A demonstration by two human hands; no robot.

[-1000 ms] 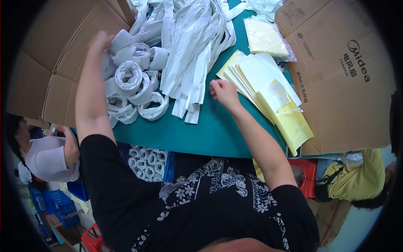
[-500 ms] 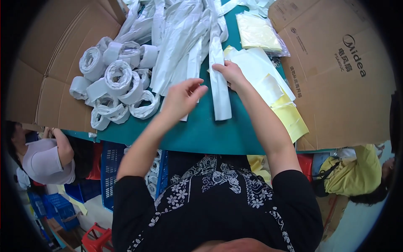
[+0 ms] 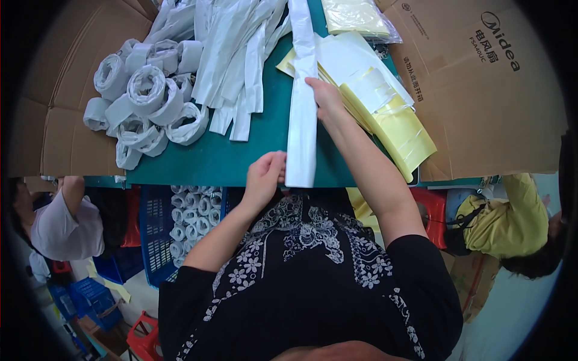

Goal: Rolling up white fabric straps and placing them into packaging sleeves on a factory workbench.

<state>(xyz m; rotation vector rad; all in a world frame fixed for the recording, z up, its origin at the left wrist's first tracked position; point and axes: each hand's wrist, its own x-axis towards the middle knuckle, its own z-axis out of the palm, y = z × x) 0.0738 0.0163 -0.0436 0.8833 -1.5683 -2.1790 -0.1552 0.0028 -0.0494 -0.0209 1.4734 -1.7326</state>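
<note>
A long folded strip of white plastic film (image 3: 302,129) runs lengthwise in front of me, its lower end at the table's near edge. My right hand (image 3: 326,99) is closed around the strip's right side, thumb on top; its other fingers are hidden. Close to the lower end, my left hand (image 3: 265,178) has its fingers curled in against the strip's left edge, fingertips partly hidden. Many similar loose strips (image 3: 232,66) lie farther off to the left. Beside them, rolled-up white strips (image 3: 146,90) are heaped. Under my right forearm are yellow and white sheets (image 3: 385,114).
Open cardboard boxes flank the green table (image 3: 211,162), one left (image 3: 78,78) and one right (image 3: 481,114). A bagged yellow stack (image 3: 358,17) sits at the far right. Below the edge stands a blue crate (image 3: 158,237) with white rolls (image 3: 195,216). People sit on both sides.
The strip has come nearer to me, its lower end now at the table edge. My left hand has moved down and right to that end. The yellow sheets have shifted, and the view has tilted.
</note>
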